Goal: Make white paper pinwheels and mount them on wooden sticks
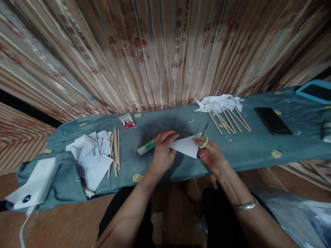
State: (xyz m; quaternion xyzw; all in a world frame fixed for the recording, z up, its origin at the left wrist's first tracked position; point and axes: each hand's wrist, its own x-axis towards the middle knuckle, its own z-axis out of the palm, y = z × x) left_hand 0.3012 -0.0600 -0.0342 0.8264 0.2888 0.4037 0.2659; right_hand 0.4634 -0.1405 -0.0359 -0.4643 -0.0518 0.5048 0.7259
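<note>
A folded white paper (186, 146) hangs over the middle of the table, between my two hands. Its left end is pinched in the closed fingers of my left hand (163, 148). My right hand (211, 154) is closed around scissors (204, 140) with pale yellow-green handles, blades pointing up and away. The fingers of that hand also meet the paper's right edge; whether they grip it I cannot tell. Just left of my left hand lies a green and white glue stick (148, 147), partly hidden by the fingers.
White paper pieces (90, 151) and several wooden sticks (117, 148) lie left, with a small red box of metal pins (127, 121) behind. Paper pinwheels (221, 103) on sticks lie at the back right, near a black phone (272, 120). A white device (38, 181) rests far left.
</note>
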